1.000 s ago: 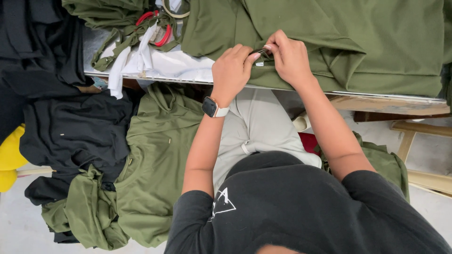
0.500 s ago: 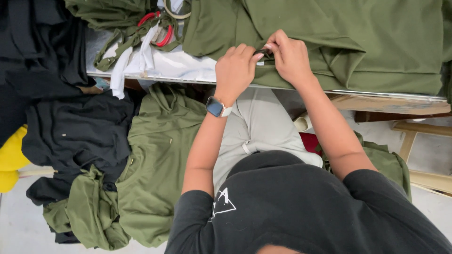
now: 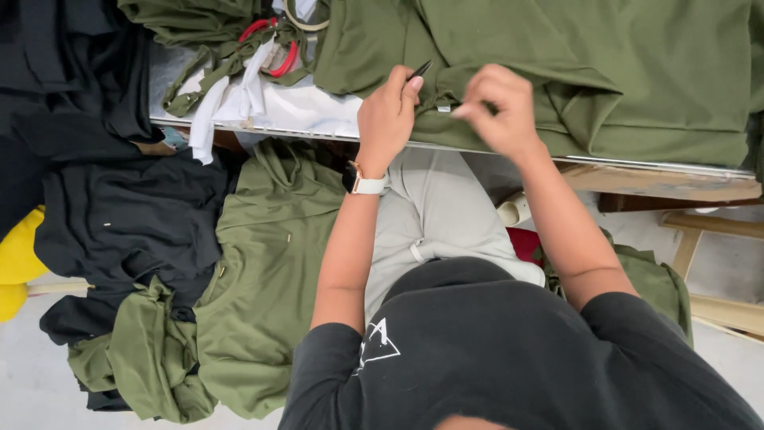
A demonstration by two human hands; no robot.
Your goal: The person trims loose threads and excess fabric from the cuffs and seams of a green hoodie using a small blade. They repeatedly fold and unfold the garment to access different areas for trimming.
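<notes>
Head view: we are working on an olive green garment (image 3: 605, 72) that is lying spread over the table (image 3: 660, 179), its folded edge hanging just over the near metal rim. Our left hand (image 3: 387, 119) is resting on that edge, its fingers (image 3: 406, 89) curled closed around a thin dark tool (image 3: 420, 69) whose tip is sticking up and away from us. Just to the right of those fingers a small pale tag (image 3: 444, 107) is sitting on the fabric, between our two hands. Our right hand (image 3: 495, 107) is hovering just above the cloth beside the tag, thumb and forefinger pinched together; whether they are holding a thread or anything else is too small for us to tell. We are wearing a watch with a pale strap (image 3: 366, 181) on the left wrist.

Farther left on the table a white cloth (image 3: 263, 107) is lying partly under crumpled olive pieces (image 3: 199, 24), with red-handled scissors (image 3: 274, 48) on top. Below the table edge another olive garment (image 3: 270, 271) is draped beside our knee, next to a heap of black garments (image 3: 119, 215). Something yellow (image 3: 20, 255) is showing at the far left edge.
</notes>
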